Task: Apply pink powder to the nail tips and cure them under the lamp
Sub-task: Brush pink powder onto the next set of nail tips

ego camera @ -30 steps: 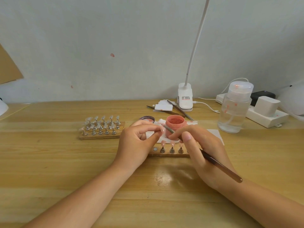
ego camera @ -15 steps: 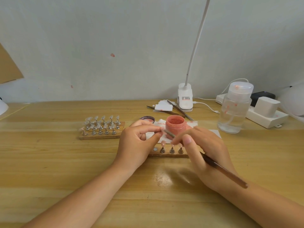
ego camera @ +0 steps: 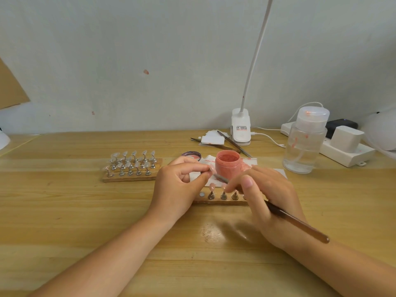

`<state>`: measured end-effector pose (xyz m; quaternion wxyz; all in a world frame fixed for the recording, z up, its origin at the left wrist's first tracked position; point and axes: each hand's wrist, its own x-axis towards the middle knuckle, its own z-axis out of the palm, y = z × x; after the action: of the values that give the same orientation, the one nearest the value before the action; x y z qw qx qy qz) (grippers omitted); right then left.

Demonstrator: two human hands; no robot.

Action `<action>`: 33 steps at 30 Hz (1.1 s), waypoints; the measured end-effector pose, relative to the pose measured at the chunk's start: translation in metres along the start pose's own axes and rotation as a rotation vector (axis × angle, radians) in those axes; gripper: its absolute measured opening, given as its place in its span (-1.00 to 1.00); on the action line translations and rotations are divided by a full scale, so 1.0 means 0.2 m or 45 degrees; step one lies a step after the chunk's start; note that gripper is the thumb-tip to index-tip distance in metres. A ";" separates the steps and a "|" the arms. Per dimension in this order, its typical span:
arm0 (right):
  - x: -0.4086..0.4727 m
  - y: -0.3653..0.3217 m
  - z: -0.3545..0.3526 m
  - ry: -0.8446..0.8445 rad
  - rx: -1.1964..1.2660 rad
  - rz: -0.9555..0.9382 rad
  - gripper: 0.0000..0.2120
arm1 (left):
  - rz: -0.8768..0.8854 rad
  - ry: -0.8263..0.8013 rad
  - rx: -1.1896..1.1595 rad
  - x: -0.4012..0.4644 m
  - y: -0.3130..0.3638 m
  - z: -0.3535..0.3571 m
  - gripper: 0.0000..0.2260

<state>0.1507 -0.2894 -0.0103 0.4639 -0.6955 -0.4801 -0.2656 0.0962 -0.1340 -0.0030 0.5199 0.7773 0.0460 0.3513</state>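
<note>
An open jar of pink powder stands on a white paper towel at the table's middle. My left hand pinches a small nail tip between thumb and fingers, just left of the jar. My right hand grips a brown brush, whose tip reaches to the held nail tip. In front of the jar a wooden strip carries pink-coated nail tips on metal stands, partly hidden by my right hand. The white lamp is clipped at the back.
A second wooden holder with several clear nail tips sits to the left. The jar's lid lies behind my left hand. A clear pump bottle, a white power strip, tweezers and white pads crowd the back right.
My right hand has drawn slightly toward me and lower, so the brush handle slants further down to the right. The left hand keeps the nail tip nearly still.
</note>
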 end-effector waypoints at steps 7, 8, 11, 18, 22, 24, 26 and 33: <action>0.00 0.00 0.00 0.021 0.033 0.016 -0.52 | 0.009 -0.001 0.009 0.00 0.00 0.00 -0.71; 0.00 0.00 0.00 0.027 0.014 0.019 -0.56 | 0.009 0.005 0.002 0.00 0.00 0.00 -0.70; 0.00 0.01 0.01 -0.016 0.051 0.067 -0.48 | 0.021 0.002 0.015 0.00 0.00 0.00 -0.73; 0.00 0.01 0.01 -0.007 0.095 0.100 -0.51 | 0.041 -0.006 0.012 0.00 -0.01 0.00 -0.72; -0.01 0.01 0.00 0.008 0.141 0.088 -0.46 | 0.062 -0.006 0.028 0.01 -0.02 0.00 -0.73; -0.01 0.00 0.01 0.001 0.124 0.105 -0.49 | 0.079 -0.016 0.028 0.01 -0.02 0.00 -0.74; 0.00 0.00 0.01 -0.015 0.147 0.135 -0.47 | 0.081 -0.023 0.023 0.01 -0.03 -0.01 -0.77; -0.01 0.00 0.00 -0.027 0.173 0.186 -0.55 | 0.100 -0.029 0.019 0.01 -0.03 -0.01 -0.77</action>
<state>0.1504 -0.2890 -0.0116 0.5231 -0.6983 -0.4500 -0.1904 0.0982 -0.1292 -0.0074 0.5005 0.7862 0.0121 0.3624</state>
